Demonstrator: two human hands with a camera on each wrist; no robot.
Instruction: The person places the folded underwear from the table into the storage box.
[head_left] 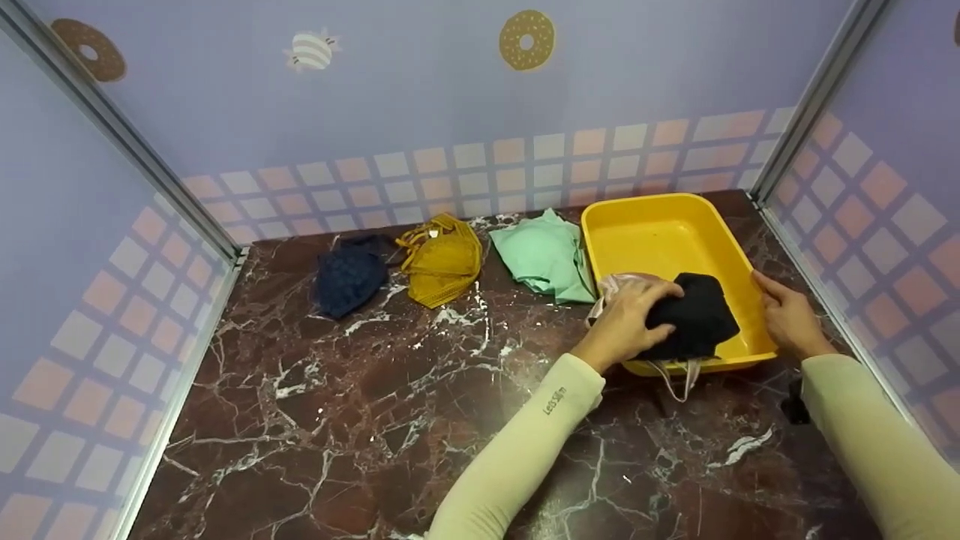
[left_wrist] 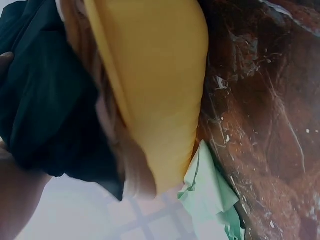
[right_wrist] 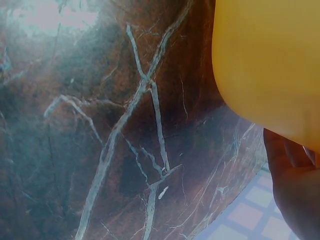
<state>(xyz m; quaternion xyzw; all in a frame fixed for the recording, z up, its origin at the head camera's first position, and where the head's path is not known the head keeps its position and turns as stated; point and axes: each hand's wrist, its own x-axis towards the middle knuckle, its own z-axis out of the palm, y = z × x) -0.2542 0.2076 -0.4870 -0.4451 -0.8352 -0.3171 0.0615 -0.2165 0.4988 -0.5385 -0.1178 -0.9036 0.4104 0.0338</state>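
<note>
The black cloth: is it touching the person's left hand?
Touching. The head view shows the left hand gripping the black cloth, its curled fingers lying against the fabric.

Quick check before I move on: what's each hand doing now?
Left hand: closed, holding the black bra.
Right hand: closed, gripping the yellow plastic tray by its edge.

Above and behind the left grip [head_left: 630, 319] and right grip [head_left: 793, 319], the head camera looks forward and down across the worktop [head_left: 375, 420]; close-in wrist cameras catch the yellow tub [head_left: 652, 241] beside each grip, left and head views sharing mint-green fabric [head_left: 546, 255].
</note>
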